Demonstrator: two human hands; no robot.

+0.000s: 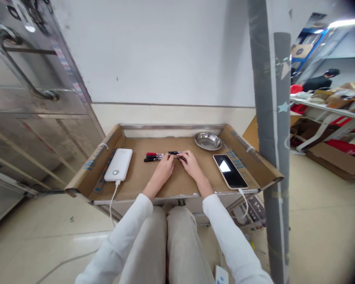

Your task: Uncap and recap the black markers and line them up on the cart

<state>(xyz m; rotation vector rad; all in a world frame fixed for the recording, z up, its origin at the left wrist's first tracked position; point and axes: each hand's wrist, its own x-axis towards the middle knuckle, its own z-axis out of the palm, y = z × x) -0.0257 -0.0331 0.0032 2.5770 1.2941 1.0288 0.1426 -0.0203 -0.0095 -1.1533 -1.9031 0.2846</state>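
Observation:
My left hand point(166, 163) and my right hand point(189, 161) are close together over the middle of a cardboard-lined table. Their fingers are closed on a dark pen point(179, 157), mostly covered by the fingertips. Left of my left hand lie a red pen point(152, 154) and a black pen point(151, 159), their right ends partly hidden by the hand. Just beyond my fingers, another black pen point(174, 152) rests on the cardboard.
A white power bank point(118, 165) with a cable lies at the left. A phone point(230, 171), also cabled, lies at the right, and a shallow metal dish point(208, 141) sits behind it. Raised cardboard sides point(250, 152) flank the table. A grey wrapped pole point(273, 157) stands at the right.

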